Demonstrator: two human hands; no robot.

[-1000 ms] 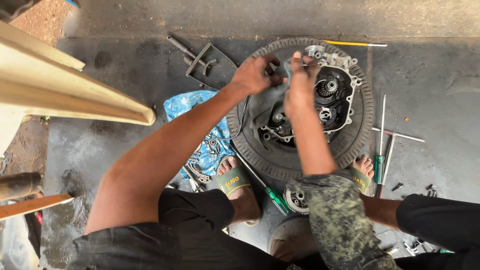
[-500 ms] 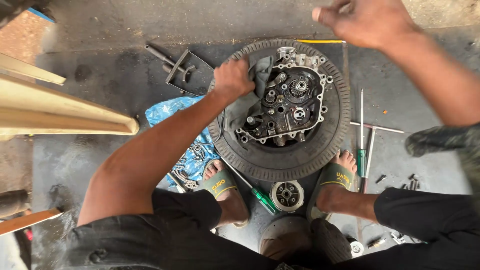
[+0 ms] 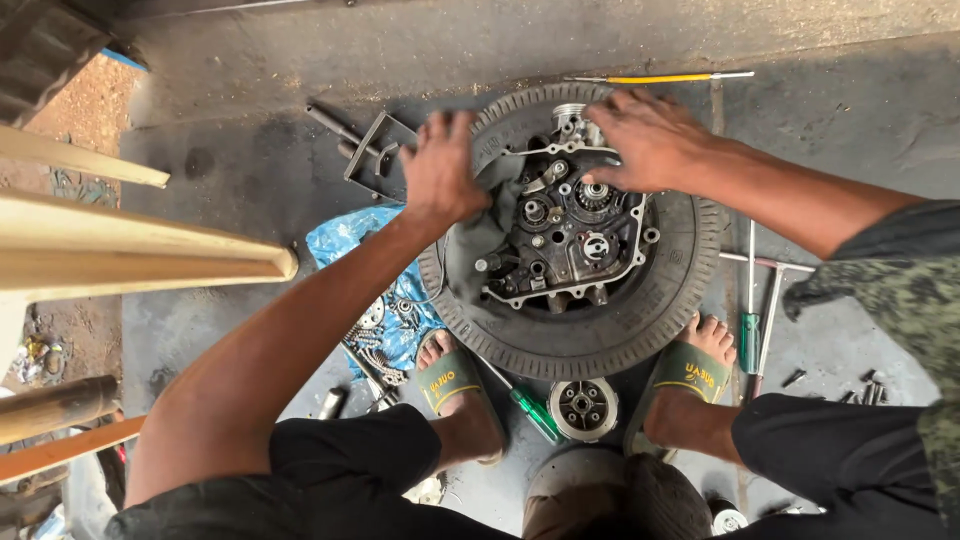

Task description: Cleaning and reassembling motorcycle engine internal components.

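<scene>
Now the right hand (image 3: 645,135) has dropped open-palmed onto the engine case (image 3: 565,240); left hand (image 3: 440,170) still grips its edge.

Both arms are bare from the shoulder down; the left hand (image 3: 440,170) and right hand (image 3: 645,135) wear no gloves. Black shorts cover the thighs at 6 o'clock. Olive-green slide sandals (image 3: 452,382) with yellow lettering are worn on both feet. A camouflage-patterned cloth (image 3: 890,290) lies at 3 o'clock.

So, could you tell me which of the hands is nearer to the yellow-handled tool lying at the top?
Right. The right hand rests on the engine case just below the yellow-handled tool; the left hand is further left.
</scene>
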